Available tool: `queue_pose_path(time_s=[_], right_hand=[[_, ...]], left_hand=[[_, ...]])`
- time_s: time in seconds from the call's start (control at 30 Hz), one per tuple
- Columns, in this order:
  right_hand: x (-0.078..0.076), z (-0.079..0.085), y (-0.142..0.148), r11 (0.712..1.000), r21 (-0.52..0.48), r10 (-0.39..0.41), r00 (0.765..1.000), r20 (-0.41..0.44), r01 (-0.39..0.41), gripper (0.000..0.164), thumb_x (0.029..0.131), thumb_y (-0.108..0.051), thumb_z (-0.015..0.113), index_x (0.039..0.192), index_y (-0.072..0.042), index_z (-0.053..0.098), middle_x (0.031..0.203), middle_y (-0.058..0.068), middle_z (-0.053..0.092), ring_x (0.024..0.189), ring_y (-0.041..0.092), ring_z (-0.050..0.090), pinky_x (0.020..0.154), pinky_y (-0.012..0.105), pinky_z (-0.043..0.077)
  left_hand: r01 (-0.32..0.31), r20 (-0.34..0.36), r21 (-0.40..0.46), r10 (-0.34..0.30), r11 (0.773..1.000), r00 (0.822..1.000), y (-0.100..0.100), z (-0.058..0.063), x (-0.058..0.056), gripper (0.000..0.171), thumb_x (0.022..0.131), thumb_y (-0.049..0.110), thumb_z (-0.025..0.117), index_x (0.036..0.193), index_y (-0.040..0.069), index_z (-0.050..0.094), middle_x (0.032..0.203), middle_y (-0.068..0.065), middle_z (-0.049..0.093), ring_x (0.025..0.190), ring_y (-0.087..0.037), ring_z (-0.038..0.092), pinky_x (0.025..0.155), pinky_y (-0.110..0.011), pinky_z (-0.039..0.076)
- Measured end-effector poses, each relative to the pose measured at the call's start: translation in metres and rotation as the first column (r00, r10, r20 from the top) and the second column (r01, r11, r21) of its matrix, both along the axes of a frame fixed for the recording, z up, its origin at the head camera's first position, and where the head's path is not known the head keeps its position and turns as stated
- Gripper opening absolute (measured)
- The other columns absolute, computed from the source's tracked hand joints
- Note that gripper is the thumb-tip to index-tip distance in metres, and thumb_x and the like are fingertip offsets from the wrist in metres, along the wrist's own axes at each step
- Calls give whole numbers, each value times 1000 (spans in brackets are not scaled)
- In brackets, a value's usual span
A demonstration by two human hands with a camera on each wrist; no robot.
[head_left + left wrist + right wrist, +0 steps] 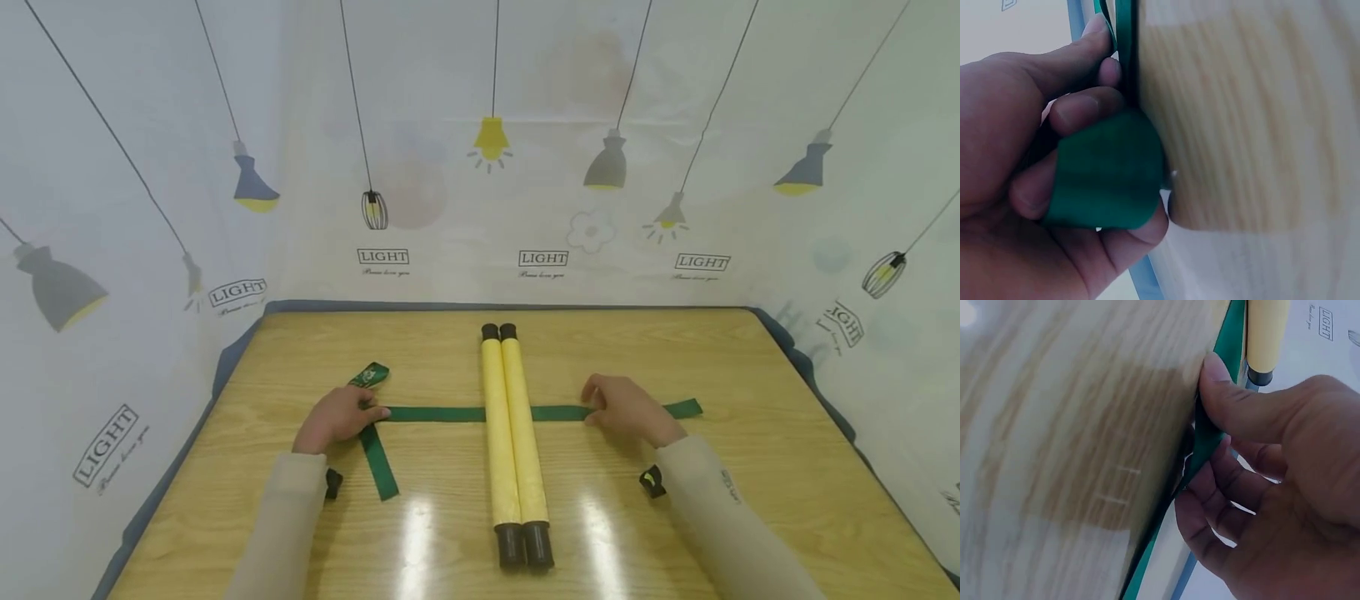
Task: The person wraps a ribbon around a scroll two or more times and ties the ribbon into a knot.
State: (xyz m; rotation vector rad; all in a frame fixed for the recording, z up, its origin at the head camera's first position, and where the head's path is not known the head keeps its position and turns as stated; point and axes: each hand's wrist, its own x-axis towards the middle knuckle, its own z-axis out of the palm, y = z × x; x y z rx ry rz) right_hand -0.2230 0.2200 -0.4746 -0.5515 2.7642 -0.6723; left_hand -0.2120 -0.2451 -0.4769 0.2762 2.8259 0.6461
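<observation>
Two yellow scroll-like rolls with dark end caps, the left one (501, 433) and the right one (527, 433), lie side by side on the table. A green ribbon (435, 413) runs crosswise beneath them. To their left, my left hand (337, 418) holds the ribbon, and a loop of it (1107, 175) passes among the fingers in the left wrist view. One loose tail (381, 467) hangs toward me; a patterned end (371, 375) lies beyond the hand. On the other side, my right hand (628, 408) pinches the ribbon (1207, 440) between thumb and fingers.
The wooden table (637, 350) has a blue-grey edging (450, 306) along its border. Pale sheeting (465, 225) printed with lamps stands around its back and sides. Small dark wrist pieces (652, 482) show beneath the sleeves.
</observation>
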Motion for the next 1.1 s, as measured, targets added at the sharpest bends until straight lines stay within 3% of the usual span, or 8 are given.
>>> queue_pose_path(time_s=[0.07,0.17,0.3,0.47,0.63,0.7,0.83,1.1], right_hand=[[0,-1,2,999,-9,31,999,9,-31,23,88,-18,74,106,-6,66,89,2,62,82,17,57,74,37,50],[-1,-2,6,997,-13,77,997,29,-76,16,89,-25,74,87,-11,67,74,-4,55,68,12,50,64,32,45],[-5,-1,14,994,-79,83,993,80,-76,35,91,-39,69,69,-17,56,61,-6,43,56,9,39,56,27,36],[-8,8,27,986,-168,16,998,62,-5,44,93,-52,62,68,-15,56,62,-6,42,56,11,39,56,29,36],[-11,15,45,978,-190,-87,996,2,86,50,90,-57,62,76,-9,62,64,-3,42,59,16,42,57,31,36],[-12,16,51,975,-195,-114,993,-7,111,52,90,-58,62,79,-7,64,65,-2,42,59,17,42,57,31,37],[-12,17,63,965,-209,-165,986,-25,156,55,88,-60,62,80,-6,63,63,-1,40,56,17,40,55,31,37],[-7,26,98,964,-168,-233,961,-147,208,51,90,-60,60,83,-10,67,64,0,40,59,18,38,59,34,35]], left_hand=[[6,6,-1,-6,1000,1000,0,0,0,38,97,38,61,72,13,48,62,2,37,56,-14,38,58,-29,33],[32,19,11,-32,999,999,-1,1,-2,37,97,37,61,72,13,50,62,1,38,56,-15,39,57,-29,34],[72,73,69,-77,995,994,-9,0,-5,34,95,39,63,74,13,58,61,2,44,53,-14,42,54,-29,37],[83,188,229,-128,970,974,-20,-5,-7,35,92,47,64,81,14,66,55,3,46,47,-11,41,48,-26,38],[156,169,358,-228,921,959,-28,-5,-9,34,93,44,64,87,12,72,50,2,42,42,-11,35,43,-25,34],[169,166,364,-242,916,956,-30,-2,-9,31,94,42,65,89,13,74,48,2,42,40,-11,34,42,-24,34],[189,149,305,-242,934,959,-34,6,-7,31,91,43,68,84,14,75,47,4,44,40,-10,37,44,-24,36],[194,152,245,-236,950,960,-51,24,-2,33,89,42,70,82,10,75,49,4,47,41,-9,39,46,-24,38]])
